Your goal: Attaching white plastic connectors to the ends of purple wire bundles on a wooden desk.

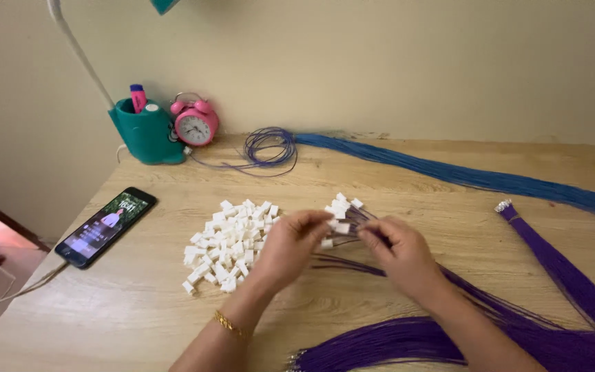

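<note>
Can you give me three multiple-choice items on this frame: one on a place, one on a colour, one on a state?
1. Where does the phone lie on the table?
A. near its left edge
B. by the purple wires
C. under the clock

2. What colour is the alarm clock?
A. green
B. pink
C. white

3. What are the hands doing?
A. resting flat on the table
B. both holding a bunch of wires tipped with white connectors
C. lifting the phone

Answers:
1. A: the phone lies left of the pile of white connectors, near the table's edge.
2. B: its case and bells are pink.
3. B: the left hand and right hand pinch the bunch of wires between them.
</note>
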